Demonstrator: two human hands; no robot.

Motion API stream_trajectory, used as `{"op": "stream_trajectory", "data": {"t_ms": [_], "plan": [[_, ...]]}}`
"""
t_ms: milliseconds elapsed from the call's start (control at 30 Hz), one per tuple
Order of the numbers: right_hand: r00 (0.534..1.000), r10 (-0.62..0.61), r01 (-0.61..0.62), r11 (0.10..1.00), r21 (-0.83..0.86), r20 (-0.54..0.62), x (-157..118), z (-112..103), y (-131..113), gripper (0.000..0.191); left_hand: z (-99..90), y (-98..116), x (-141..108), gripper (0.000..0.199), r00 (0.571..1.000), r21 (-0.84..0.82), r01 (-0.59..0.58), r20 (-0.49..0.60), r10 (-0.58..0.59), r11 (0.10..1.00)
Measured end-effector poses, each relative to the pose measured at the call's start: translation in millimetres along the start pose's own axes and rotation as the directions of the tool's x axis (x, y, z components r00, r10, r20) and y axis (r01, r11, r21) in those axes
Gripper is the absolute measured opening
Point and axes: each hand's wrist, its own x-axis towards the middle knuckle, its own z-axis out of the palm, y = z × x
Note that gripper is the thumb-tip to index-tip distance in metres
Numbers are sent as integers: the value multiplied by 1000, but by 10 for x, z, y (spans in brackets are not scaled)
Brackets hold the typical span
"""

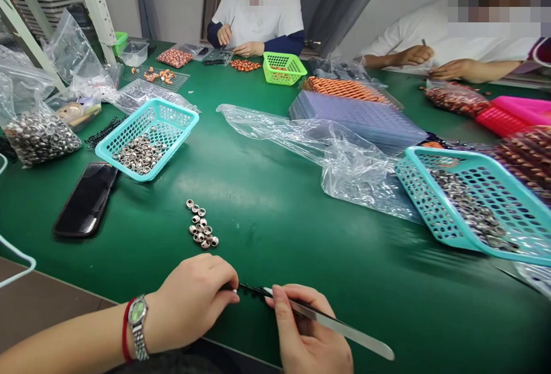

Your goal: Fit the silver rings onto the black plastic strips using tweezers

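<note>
My left hand point(200, 293), with a watch and a red band at the wrist, is closed in a pinch near the table's front edge. At its fingertips shows a small pale piece, beside the end of a thin black toothed strip point(250, 289). My right hand point(312, 328) is wrapped round metal tweezers point(344, 329); their tip meets the strip's right end, and their broad end points to the lower right. Just beyond my left hand, several small silvery rings point(201, 229) lie in a loose cluster on the green table point(258, 219).
A turquoise basket point(148, 139) of metal rings and a phone point(86, 199) are at the left. Plastic film point(344, 162) and another turquoise basket point(469, 202) lie right. Across the table, two people work near a green basket point(284, 69) and a pink basket point(516, 115).
</note>
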Motion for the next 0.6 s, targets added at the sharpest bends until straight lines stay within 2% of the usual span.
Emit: {"op": "stream_trajectory", "data": {"t_ms": [100,267,367,467,533,600], "plan": [[987,-143,145,989,-16,76,66,-64,113,30,40,-19,-44,16,999,-13,-7,-36,7,1000],[948,-313,310,949,53,60,129,-72,64,20,116,-29,-107,20,995,-38,-25,-94,21,999],[943,-330,322,938,127,43,132,-63,18,17,139,-60,-124,19,991,-75,-47,-131,37,996],[957,-287,276,947,163,48,119,-72,52,14,136,-75,-139,14,975,-159,-72,-219,36,985],[968,-245,231,957,176,61,108,-84,93,12,129,-55,-154,11,957,-266,-64,-290,-16,962],[974,-215,199,961,192,66,98,-98,120,11,126,-10,-170,10,946,-434,-7,-295,-134,901]]}}
